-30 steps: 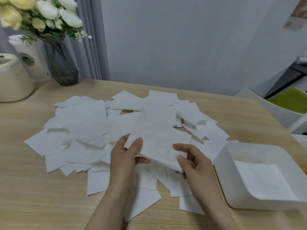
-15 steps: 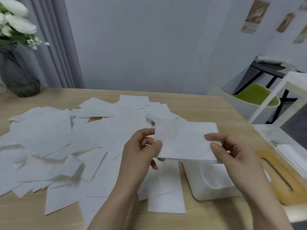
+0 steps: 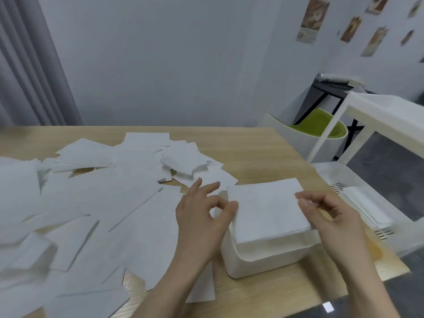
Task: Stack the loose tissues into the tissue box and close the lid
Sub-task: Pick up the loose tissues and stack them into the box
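**A:** Holding what, nearest the body?

**B:** Pinching a squared stack of tissues by both short ends. Left hand at the 9 o'clock edge, thumb and forefinger closed on it, other fingers fanned out. Right hand at the 3 o'clock edge, fingers curled around it.

**A:** And placed how against the tissue box?

**B:** Sitting directly over the open top, near edge at or just inside the rim; hard to say which. Lying long axis 9 to 3, matched to the long side of the opening, far edge at 12 o'clock tipped slightly higher.

**A:** Nearer hand?

**B:** Neither, really. Spaced about evenly either side of the box, the left just beside the 9 o'clock wall. Probably calls for a straight lowering, levelling the far edge, then letting go with both pinches together once seated flat.

**A:** Further out?

**B:** Plenty of loose tissues scattered from 9 to 11 o'clock across the surface, so likely well short of done, with more rounds of gathering needed. At 3 o'clock, beside the box, an amber blur, possibly the lid, too smeared to confirm. Beyond that, a white tray with more folded sheets. Furthest, toward 1 o'clock, a green chair.
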`<state>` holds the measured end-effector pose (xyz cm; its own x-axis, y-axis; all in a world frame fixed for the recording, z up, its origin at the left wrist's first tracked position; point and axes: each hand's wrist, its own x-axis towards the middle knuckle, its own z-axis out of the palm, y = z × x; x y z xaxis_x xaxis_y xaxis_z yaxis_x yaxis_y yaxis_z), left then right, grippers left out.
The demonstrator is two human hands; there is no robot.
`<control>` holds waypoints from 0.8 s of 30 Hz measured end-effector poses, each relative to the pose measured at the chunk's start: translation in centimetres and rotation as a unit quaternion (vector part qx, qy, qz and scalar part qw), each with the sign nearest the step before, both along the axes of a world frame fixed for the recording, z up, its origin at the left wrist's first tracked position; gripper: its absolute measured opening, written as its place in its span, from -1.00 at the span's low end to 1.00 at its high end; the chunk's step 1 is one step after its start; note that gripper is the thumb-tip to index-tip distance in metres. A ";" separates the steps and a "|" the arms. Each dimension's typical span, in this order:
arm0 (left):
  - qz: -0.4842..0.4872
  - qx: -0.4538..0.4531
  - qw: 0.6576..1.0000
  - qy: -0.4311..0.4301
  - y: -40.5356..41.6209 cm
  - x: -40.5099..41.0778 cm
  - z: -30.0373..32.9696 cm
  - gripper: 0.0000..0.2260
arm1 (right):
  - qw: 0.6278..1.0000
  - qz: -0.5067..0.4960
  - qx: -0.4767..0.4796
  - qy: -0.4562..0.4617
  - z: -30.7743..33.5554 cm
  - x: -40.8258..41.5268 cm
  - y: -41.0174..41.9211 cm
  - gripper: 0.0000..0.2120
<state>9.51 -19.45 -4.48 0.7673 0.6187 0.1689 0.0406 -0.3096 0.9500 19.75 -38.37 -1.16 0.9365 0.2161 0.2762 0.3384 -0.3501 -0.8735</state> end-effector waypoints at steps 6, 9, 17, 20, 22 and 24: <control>0.018 -0.001 0.999 -0.050 -1.1 0.2 -0.3 -0.75 | 0.999 -0.004 -0.034 -0.020 -1.2 0.3 -1.2 -0.84; 0.055 0.009 0.995 -0.085 -1.8 0.1 -0.1 -0.84 | 1.000 0.006 0.011 -0.002 -1.4 0.1 -0.9 -0.82; 0.024 -0.022 0.997 -0.073 -2.2 0.4 0.0 -0.82 | 1.000 0.003 0.023 0.008 -1.3 0.4 -1.1 -0.82; 0.014 0.024 0.997 -0.074 -2.4 0.0 0.1 -0.72 | 0.999 -0.003 -0.041 -0.007 -1.7 0.7 -1.5 -0.83; -0.002 0.097 0.993 -0.066 -2.3 0.2 -0.2 -0.84 | 0.994 -0.014 -0.098 -0.045 -1.6 0.7 -1.6 -0.80; -0.016 0.179 0.983 -0.038 -2.0 0.4 -0.9 -0.79 | 0.983 -0.018 -0.154 -0.101 -1.4 0.5 -1.4 -0.76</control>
